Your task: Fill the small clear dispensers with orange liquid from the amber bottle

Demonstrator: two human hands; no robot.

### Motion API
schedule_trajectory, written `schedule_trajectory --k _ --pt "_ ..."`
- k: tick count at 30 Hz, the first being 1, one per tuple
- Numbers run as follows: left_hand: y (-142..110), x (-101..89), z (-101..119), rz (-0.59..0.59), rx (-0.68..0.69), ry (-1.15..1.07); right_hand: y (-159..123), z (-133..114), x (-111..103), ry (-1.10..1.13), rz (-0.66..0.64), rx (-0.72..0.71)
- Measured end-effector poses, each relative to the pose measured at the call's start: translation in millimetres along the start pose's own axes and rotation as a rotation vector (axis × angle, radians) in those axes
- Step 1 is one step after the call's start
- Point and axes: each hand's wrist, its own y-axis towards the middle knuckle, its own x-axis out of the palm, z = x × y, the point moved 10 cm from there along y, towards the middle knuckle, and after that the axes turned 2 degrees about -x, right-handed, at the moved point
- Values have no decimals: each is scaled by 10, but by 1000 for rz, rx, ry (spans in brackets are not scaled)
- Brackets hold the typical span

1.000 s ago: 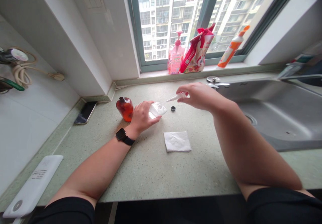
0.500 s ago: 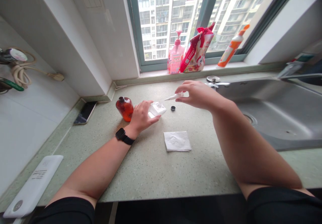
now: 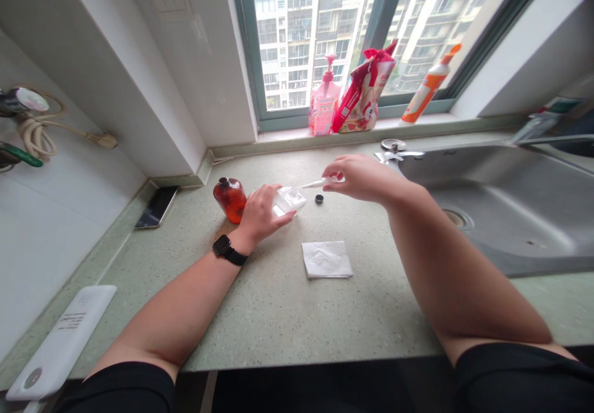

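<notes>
Two bare hands work over a speckled green countertop [image 3: 260,320], the left hand [image 3: 260,215] wrapped around a clear container [image 3: 288,199] beside an amber bottle [image 3: 231,200], the right hand [image 3: 357,178] pinching a slim white nozzle [image 3: 315,183]. Its tip has edged left to the container — the two pieces now all but meet, contact unclear — near a black cap [image 3: 319,199]. Print on a white slab [image 3: 62,345], red pouch [image 3: 364,97] and pink pump bottle [image 3: 323,109] is too small to read.

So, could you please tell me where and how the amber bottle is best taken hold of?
Probably by the wide body of the amber bottle, from the picture's left: it stands upright, the neck is short, and the left grip crowds its right side.
</notes>
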Motion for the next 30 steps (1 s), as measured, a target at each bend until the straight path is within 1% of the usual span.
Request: schedule_trajectory --k 2,6,7,10,11,12,15,16,17,19,23,25,27,30 --pt "2 -1 -3 0 -1 -1 1 22 43 -16 -40 13" --pt "5 8 -6 -12 -10 -3 4 24 -73 7 70 4" --pt "6 9 -6 -13 -13 -4 7 17 -65 8 67 -3" --pt "8 4 -8 -13 -25 -3 23 4 70 -8 -36 -13" --pt "8 2 -8 -13 -29 -1 27 9 94 -8 -50 -7" --pt "8 1 -7 -15 -32 1 29 15 91 -3 -40 0" --pt "9 5 -5 -27 -38 6 23 47 -4 15 47 27" --pt "10 7 -6 -30 -42 7 20 68 -12 9 49 41" --pt "12 9 -9 -33 -45 10 18 98 3 -4 30 59" --pt "16 14 -18 -36 -52 14 20 190 90 -40 -47 113" --pt "17 20 -28 -34 -53 14 12 446 390 -96 -260 258" --pt "13 17 -30 -29 -48 15 1 543 532 -125 -357 297" --pt "10 17 -32 -30 -41 19 1 589 618 -139 -409 297" --pt "11 23 -35 -39 -31 25 1 617 665 -134 -429 284"
